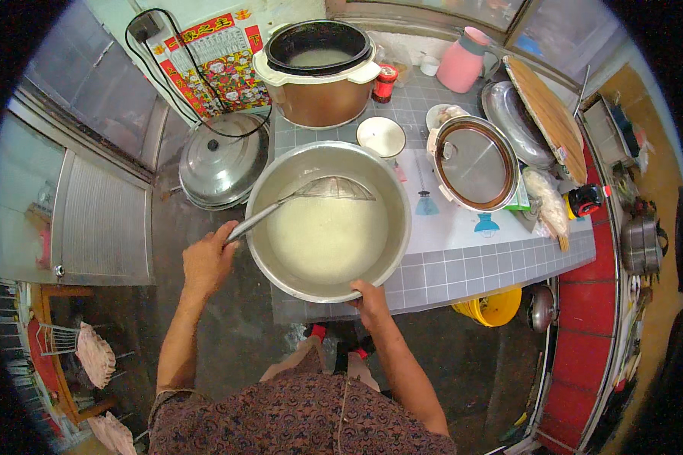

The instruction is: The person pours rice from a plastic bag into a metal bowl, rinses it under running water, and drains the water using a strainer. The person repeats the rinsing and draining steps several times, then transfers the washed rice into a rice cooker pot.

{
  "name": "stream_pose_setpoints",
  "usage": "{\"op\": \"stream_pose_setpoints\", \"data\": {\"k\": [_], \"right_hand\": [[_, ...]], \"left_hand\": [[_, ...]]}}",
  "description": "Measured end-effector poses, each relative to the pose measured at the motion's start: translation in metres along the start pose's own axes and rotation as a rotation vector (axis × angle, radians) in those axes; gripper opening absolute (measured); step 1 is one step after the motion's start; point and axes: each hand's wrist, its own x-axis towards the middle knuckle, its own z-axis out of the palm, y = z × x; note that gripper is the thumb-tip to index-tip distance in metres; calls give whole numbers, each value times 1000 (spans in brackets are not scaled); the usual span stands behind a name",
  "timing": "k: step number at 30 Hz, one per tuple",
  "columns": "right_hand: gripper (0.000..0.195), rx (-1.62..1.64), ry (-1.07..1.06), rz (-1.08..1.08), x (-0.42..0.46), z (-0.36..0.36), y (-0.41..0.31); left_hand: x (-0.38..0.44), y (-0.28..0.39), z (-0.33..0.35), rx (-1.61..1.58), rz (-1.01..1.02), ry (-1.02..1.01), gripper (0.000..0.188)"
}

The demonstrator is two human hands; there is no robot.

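A wide metal basin stands at the near left of the table and holds a pale, cloudy liquid. My left hand is closed around the handle of a metal skimmer. Its mesh head rests at the far part of the basin, just over or partly in the liquid; I cannot tell which. With thumb over the near right rim, my right hand grips the basin. What lies beneath the liquid's surface is too cloudy to make out.
Behind the basin stand a brown electric cooker with its pot uncovered and a white bowl. A cooker lid lies to the right, near a pink jug and a wooden board. A lidded pan is at left.
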Motion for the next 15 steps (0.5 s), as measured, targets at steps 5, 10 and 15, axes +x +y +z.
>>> {"op": "stream_pose_setpoints", "data": {"k": [5,10,15], "right_hand": [[68,67,46,79,-7,1,-32],[70,-35,114,-15,18,-11,-38],[57,-64,192,-62,15,-7,-34]], "left_hand": [[-6,-30,26,-310,-163,-79,24],[11,-24,53,-829,-173,-158,16],[23,-23,53,-923,-66,-304,12]]}}
